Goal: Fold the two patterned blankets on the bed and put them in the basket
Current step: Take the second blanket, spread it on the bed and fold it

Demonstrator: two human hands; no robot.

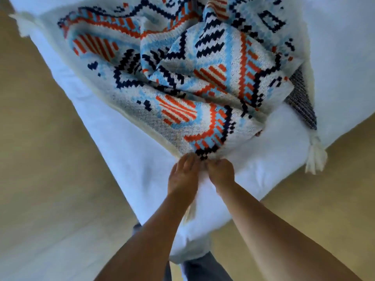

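Your left hand (183, 175) and your right hand (220, 172) meet, almost touching, at the nearest hem of the white knit blanket patterned in orange, light blue and navy (182, 78). The right hand's fingers are curled down onto that hem and pinch it. The left hand's fingers lie straighter with their tips at the same edge, and the blur keeps me from telling whether they grip it. The patterned blanket lies rumpled beyond your hands, spreading away and to both sides over the white bed (125, 159), with deep folds through its middle.

Beyond your hands and to their right, a dark navy-and-white woven blanket (302, 100) shows only as a narrow wedge from under the patterned one's right edge; the rest of it is covered. Just nearer than that wedge, a white tassel (315, 159) hangs at the bed's edge. A second pale tassel (190, 211) hangs just below your left wrist, between your forearms. A third tassel (22, 23) lies far beyond your hands to the left. Tan floor (40, 118) flanks the bed's corner on both sides, and grey trouser legs (203, 266) show below your forearms, close against that corner.
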